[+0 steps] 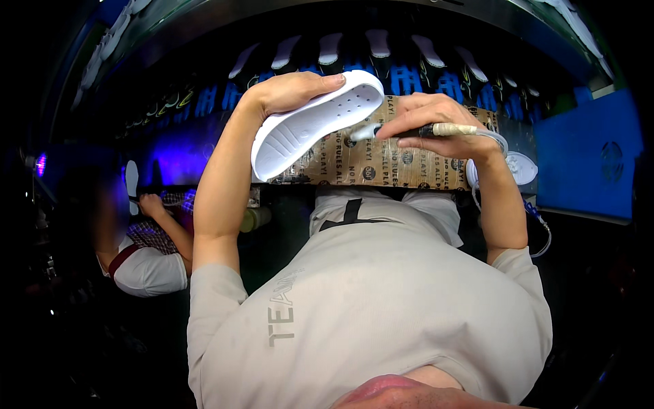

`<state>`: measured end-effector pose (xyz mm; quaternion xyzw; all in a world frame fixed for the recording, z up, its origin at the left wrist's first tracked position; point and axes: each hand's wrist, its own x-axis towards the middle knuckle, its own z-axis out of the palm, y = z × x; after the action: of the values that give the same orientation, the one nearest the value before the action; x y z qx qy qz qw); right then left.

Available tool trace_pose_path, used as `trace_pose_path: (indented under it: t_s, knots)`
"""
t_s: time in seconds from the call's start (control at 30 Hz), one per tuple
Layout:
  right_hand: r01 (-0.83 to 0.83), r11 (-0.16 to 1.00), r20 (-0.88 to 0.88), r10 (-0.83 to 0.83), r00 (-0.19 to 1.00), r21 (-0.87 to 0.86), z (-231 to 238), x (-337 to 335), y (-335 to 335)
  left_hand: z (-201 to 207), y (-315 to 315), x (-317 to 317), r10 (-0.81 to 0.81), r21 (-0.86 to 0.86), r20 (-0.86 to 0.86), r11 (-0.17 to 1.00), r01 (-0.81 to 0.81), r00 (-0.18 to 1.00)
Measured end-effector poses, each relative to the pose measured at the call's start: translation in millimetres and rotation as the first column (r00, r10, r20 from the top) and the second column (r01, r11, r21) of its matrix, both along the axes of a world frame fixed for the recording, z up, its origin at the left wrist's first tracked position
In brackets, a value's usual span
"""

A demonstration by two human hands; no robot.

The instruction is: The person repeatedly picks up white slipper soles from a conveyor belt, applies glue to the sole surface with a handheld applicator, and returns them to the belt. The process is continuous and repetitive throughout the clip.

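Biggest first: brown sheet [330, 167] covers the bench below both hands. Blue box [579, 174] sits right of my right hand. Co-worker [150, 273] is well off beyond my left elbow. Row of pale soles [330, 49] lies past both hands.

White sole [306, 129] is up in my left hand [289, 93], tilted, holed end near the thumb. That hand is partly closed: thumb over the far edge, fingers out of sight behind (can't tell how well they back it up). If that grip is mostly thumb, a push on the free end could twist the sole loose.

My right hand [436, 123] is closed pen-style round the brush [364, 132]. Bristles sit just beside the sole's near edge, left of those fingers; can't tell if they touch. Too steep or hard a stroke could smear over the rim or jab the left fingers.

Clear tube [505, 143] loops by my right wrist. Snag risk: a long reach could pull it taut, jerk the brush, or drag the white dish [523, 168] next to that wrist.
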<state>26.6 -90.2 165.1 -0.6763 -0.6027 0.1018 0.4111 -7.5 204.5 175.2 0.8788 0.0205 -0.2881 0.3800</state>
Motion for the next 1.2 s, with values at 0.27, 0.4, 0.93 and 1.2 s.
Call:
trace_pose_path:
  t_s: [0.27, 0.4, 0.93, 1.2]
  knots:
    - [0.017, 0.999, -0.076, -0.013, 0.997, 0.041, -4.0, 8.6, -14.1, 8.3, 6.1, -2.4, 0.111, 0.072, 0.084, 0.990, -0.118, 0.990]
    - [0.288, 0.924, -0.244, -0.228, 0.943, 0.251, -16.4, 11.1, -30.4, 63.2, 13.3, 12.8, 0.366, -0.759, 0.177, 0.642, -0.110, 0.913]
    - [0.519, 0.850, -0.508, -0.486, 0.711, -0.087, -135.2, 6.3, -33.8, 96.0, 218.9, 212.8, 0.035, 0.740, 0.565, 0.420, -0.525, 0.824]
    - [0.559, 0.829, -0.501, -0.498, 0.708, -0.034, -201.3, 3.5, -33.7, 89.2, 382.0, 293.0, 0.063, 0.766, 0.619, 0.171, -0.620, 0.782]
